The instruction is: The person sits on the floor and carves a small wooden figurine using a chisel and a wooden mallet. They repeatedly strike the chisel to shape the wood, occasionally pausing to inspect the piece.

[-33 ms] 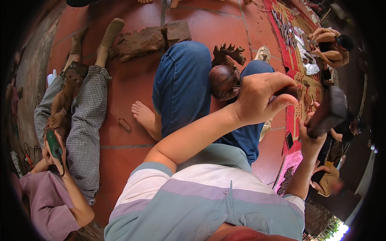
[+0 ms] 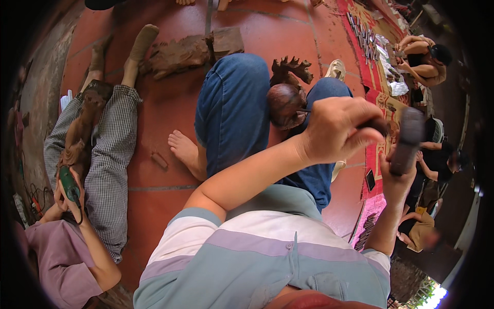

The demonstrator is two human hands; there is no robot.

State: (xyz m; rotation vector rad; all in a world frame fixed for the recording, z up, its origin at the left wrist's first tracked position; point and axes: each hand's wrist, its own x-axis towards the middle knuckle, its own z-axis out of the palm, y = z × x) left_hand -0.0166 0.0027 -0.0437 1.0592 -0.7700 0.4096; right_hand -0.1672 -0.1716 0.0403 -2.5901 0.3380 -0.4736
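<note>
Between my knees sits a dark wood carving (image 2: pixel 284 102) with a rounded body and a jagged, crest-like upper part. My left hand (image 2: pixel 337 129) is wrapped round a chisel (image 2: pixel 378 126). Its thin blade reaches toward the right side of the carving, and the dark handle end sticks out past my thumb. My right hand (image 2: pixel 397 175) grips a dark wooden mallet (image 2: pixel 410 129), slightly blurred, just right of the chisel's handle end. A small gap shows between mallet and handle. The mallet hides part of my right fingers.
At left, a seated person's hand holds a green power tool (image 2: pixel 68 185) against a long wood carving (image 2: pixel 82 121). Another carved block (image 2: pixel 188 51) lies on the tiles ahead. Several chisels (image 2: pixel 364 36) rest on a red mat at far right, near other seated people. A phone (image 2: pixel 370 180) lies closer.
The mallet in my right hand has swung left toward the chisel's handle and tilted more upright. My left hand has shifted slightly right, showing more of the blade.
</note>
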